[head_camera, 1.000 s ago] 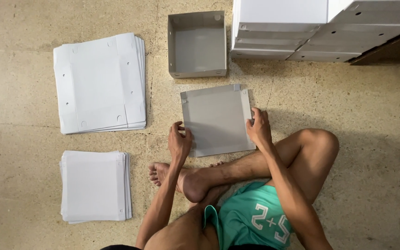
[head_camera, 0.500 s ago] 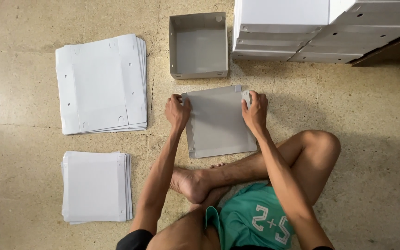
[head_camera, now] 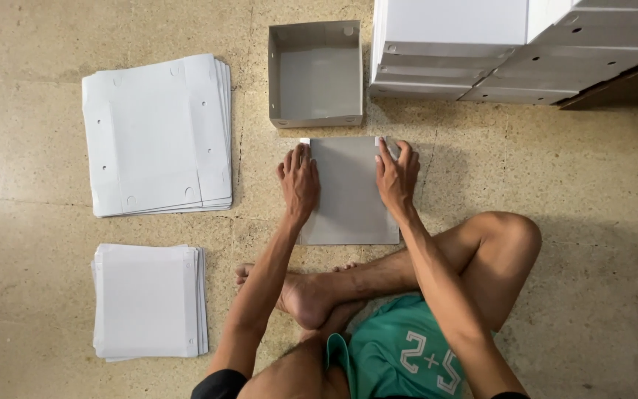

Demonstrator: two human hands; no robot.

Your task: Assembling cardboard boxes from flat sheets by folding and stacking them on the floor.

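A flat grey cardboard sheet (head_camera: 348, 196) lies on the floor in front of my crossed legs. My left hand (head_camera: 298, 183) presses flat on its left side, fingers pointing away from me. My right hand (head_camera: 397, 177) presses on its right side, fingertips near the far right corner. Both side flaps look folded inward under my palms. Just beyond the sheet stands a finished grey open box (head_camera: 315, 72).
A stack of large white flat blanks (head_camera: 156, 133) lies at the left. A smaller stack of white sheets (head_camera: 148, 301) lies nearer me on the left. Piled white boxes (head_camera: 481, 44) fill the far right. Beige stone floor (head_camera: 599, 222) is all around.
Both hands have slid from the near end of the sheet up along its sides toward the far end, pressing the side flaps down. The sheet now looks narrower.
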